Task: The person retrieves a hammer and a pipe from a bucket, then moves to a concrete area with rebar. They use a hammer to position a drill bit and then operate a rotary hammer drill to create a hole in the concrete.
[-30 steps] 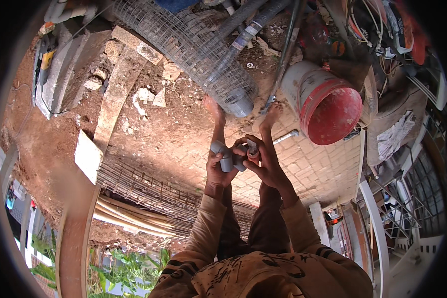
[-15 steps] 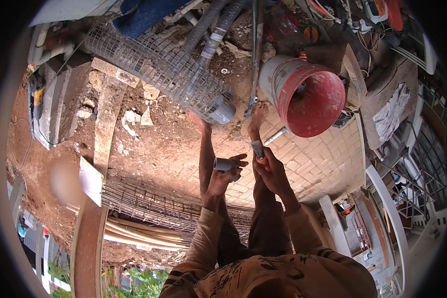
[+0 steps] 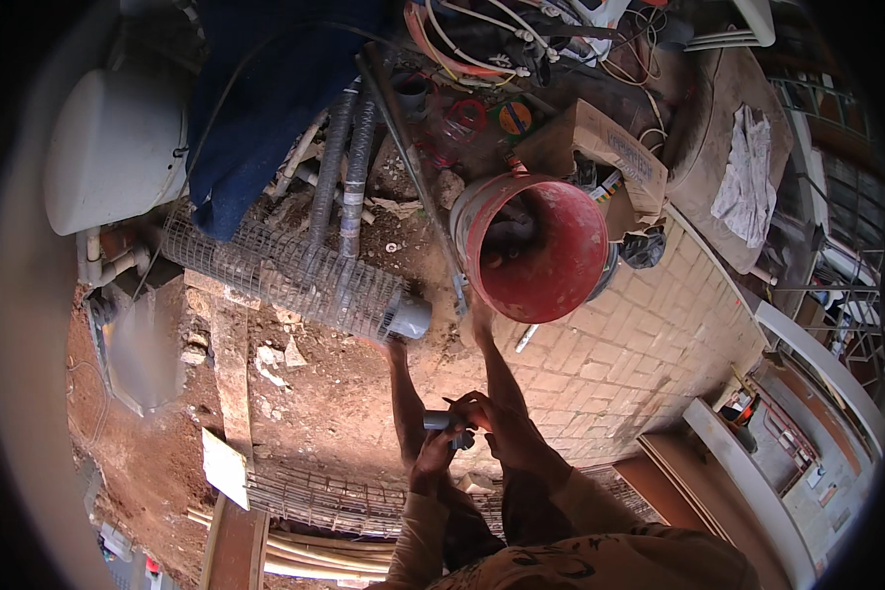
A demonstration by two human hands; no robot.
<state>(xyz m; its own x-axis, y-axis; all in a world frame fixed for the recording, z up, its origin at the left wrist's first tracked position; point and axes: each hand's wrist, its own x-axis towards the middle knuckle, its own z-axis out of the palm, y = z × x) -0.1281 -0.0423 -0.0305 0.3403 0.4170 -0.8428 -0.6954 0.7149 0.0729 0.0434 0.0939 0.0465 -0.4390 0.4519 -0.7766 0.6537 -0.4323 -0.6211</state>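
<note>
"Looking at the left grip [image 3: 431, 458], what are you seeing it hold?"

"It is holding a grey pipe fitting [image 3: 441, 421], fingers wrapping around it, and the round tubular end is poking out toward the left."

"And where is that fitting sitting?"

"It is showing in front of the person, between the two shins, up off the ground."

"What is the right grip [image 3: 506, 433] doing?"

"Its fingers are bending in just beside the fitting's right side. They are overlapping there, so I cannot tell whether they are pinching anything."

"What is lying around the feet?"

"A bucket [image 3: 567, 277] is standing near the right foot, its red inside showing, on paving bricks [image 3: 649, 334]. A wire mesh roll [image 3: 285, 280] is lying by the left foot, with a grey pipe [image 3: 411, 317] jutting from its end."
</note>
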